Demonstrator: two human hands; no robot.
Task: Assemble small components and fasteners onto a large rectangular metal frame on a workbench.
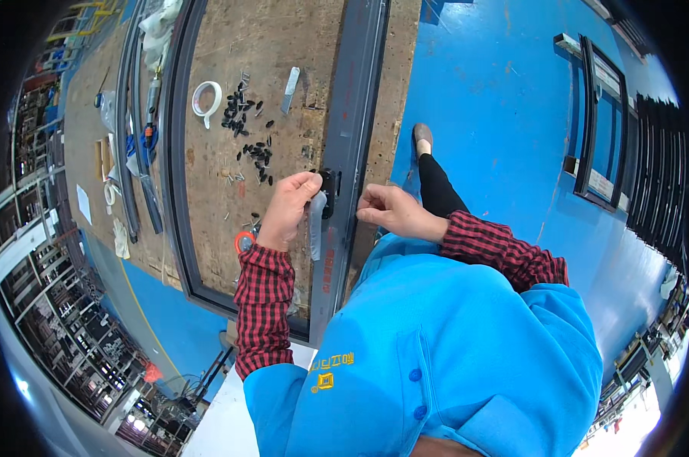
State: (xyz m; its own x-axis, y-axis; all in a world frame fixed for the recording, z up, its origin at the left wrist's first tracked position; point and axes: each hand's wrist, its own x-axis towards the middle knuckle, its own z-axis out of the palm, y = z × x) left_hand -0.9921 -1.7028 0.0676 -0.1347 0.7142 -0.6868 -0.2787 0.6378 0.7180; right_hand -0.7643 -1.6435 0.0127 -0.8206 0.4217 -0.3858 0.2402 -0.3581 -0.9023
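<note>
A dark grey window frame lies on the wooden workbench, its near right bar running up in front of me. On that bar is a black window handle, its lever covered in a cloudy plastic sleeve. My left hand grips the handle's upper end between thumb and fingers, against the bar. Just right of the bar, my right hand is closed with its fingertips pinched together; anything between them is too small or hidden to make out. A slot shows in the bar beside the handle.
On the workbench lie a roll of white tape, scattered black plastic pieces, loose screws, a flat blade and orange-handled scissors. A screwdriver-like tool lies farther left. Another framed window stands at the right.
</note>
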